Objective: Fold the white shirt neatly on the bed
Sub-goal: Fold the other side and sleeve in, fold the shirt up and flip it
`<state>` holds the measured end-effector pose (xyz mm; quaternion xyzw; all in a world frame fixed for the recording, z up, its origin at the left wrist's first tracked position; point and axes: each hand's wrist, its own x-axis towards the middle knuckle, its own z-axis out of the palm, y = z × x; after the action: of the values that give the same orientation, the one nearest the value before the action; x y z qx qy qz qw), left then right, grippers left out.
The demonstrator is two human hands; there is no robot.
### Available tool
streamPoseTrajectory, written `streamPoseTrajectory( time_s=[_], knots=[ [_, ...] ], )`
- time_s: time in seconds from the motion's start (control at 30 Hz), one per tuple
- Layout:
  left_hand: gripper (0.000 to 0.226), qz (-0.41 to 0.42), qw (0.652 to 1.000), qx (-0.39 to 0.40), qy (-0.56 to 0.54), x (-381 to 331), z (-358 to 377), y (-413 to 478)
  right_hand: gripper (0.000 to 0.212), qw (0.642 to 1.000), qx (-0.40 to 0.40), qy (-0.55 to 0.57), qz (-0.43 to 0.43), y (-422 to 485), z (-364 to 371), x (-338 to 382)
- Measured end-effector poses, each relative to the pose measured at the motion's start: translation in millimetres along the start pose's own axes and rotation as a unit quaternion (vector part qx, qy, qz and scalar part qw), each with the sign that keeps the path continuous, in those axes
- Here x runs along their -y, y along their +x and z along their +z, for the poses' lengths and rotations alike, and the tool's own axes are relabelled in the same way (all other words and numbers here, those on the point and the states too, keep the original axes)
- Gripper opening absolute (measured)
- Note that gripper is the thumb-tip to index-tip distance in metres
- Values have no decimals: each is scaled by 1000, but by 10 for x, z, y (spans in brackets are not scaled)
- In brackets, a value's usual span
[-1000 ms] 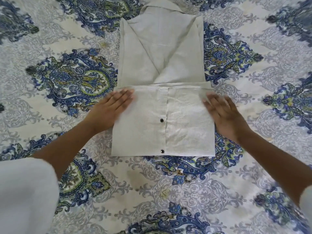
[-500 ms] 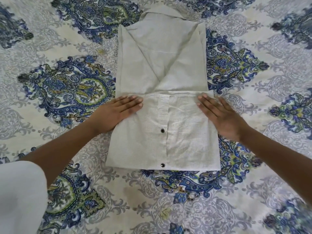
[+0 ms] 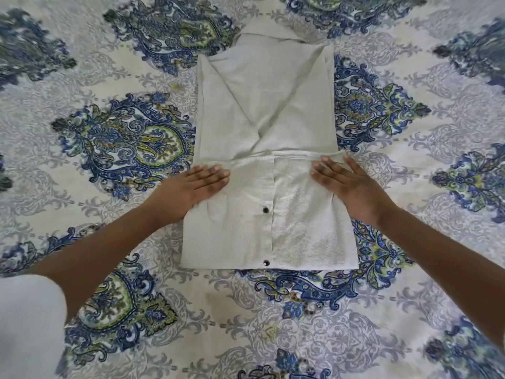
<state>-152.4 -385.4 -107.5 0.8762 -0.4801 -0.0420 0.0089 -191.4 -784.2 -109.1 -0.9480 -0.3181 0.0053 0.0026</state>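
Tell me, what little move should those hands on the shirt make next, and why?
Probably slide both palms outward to smooth the folded-up lower flap. The left hand and right hand lie flat on the shirt near the flap's top edge, and small wrinkles show by each hand. The upper half, with its crossed side folds, lies uncovered on the bedspread, so another fold upward would likely follow.

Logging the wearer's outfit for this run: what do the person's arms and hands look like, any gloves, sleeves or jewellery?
Both hands are bare: no gloves, rings or watch show on the left hand or the right hand. The forearms are uncovered. A loose white sleeve shows at the lower left on the left arm. Only a pale sliver sits at the right arm's frame edge, too small to identify.
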Motion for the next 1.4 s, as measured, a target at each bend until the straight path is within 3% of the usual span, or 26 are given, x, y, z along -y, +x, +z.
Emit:
streamPoseTrajectory(
  time_s=[0.13,0.23,0.3,0.37,0.4,0.43,0.47,0.5,0.53,0.57,0.6,0.63,0.7,0.77,0.87,0.93,1.0,1.07,1.13,1.23,1.27,1.3,1.4],
  knots=[
    [62,-5,997,10,-82,-386,-133,-342,101,998,48,41,-11,-298,-196,267],
    [87,22,989,34,-142,-796,-189,-717,110,984,140,103,-27,-782,-299,593],
    [75,48,982,46,-176,-1094,-276,-940,96,955,195,223,-19,-1047,-442,826],
    [51,-2,966,57,-250,-1204,-518,-933,73,896,250,356,89,-974,-782,866],
    [54,-86,938,55,-331,-1150,-698,-794,55,850,277,415,169,-819,-857,801],
    [51,-185,874,69,-443,-1051,-936,-589,40,794,280,481,245,-632,-897,691],
    [38,-267,770,74,-574,-881,-1043,-421,31,735,239,550,316,-462,-857,545],
    [27,-297,695,61,-652,-695,-1062,-272,26,664,188,617,379,-303,-793,421],
    [29,-321,646,39,-692,-529,-1035,-121,22,587,147,675,421,-195,-702,326],
    [33,-362,582,34,-728,-421,-970,8,17,532,128,705,452,-114,-602,256],
    [30,-410,521,28,-748,-373,-863,107,16,497,126,722,464,-61,-520,228],
    [28,-458,479,31,-748,-357,-763,182,33,477,124,733,469,-44,-466,219],
    [27,-514,430,40,-741,-420,-588,236,72,429,133,756,477,-43,-408,211],
    [22,-533,386,40,-752,-454,-486,219,69,404,108,783,460,-42,-374,204],
    [30,-523,384,12,-760,-434,-407,119,46,415,57,772,477,-36,-367,272],
    [52,-505,411,-4,-759,-449,-407,59,62,412,40,781,467,-69,-359,303],
    [58,-478,429,-1,-767,-515,-416,-28,76,432,54,786,439,-109,-394,358],
    [52,-466,433,12,-771,-577,-415,-133,65,456,57,780,425,-147,-433,397],
    [43,-463,451,21,-763,-623,-386,-242,68,430,56,797,422,-202,-433,426],
    [18,-493,468,-18,-734,-741,-370,-304,47,399,44,794,457,-252,-416,498],
    [16,-509,475,-34,-717,-790,-354,-304,40,405,42,781,474,-265,-388,528],
    [16,-524,484,-46,-700,-831,-314,-305,33,421,37,765,485,-268,-373,567],
    [23,-546,512,-70,-659,-912,-297,-307,24,542,-32,646,536,-292,-319,662]
  ],
)
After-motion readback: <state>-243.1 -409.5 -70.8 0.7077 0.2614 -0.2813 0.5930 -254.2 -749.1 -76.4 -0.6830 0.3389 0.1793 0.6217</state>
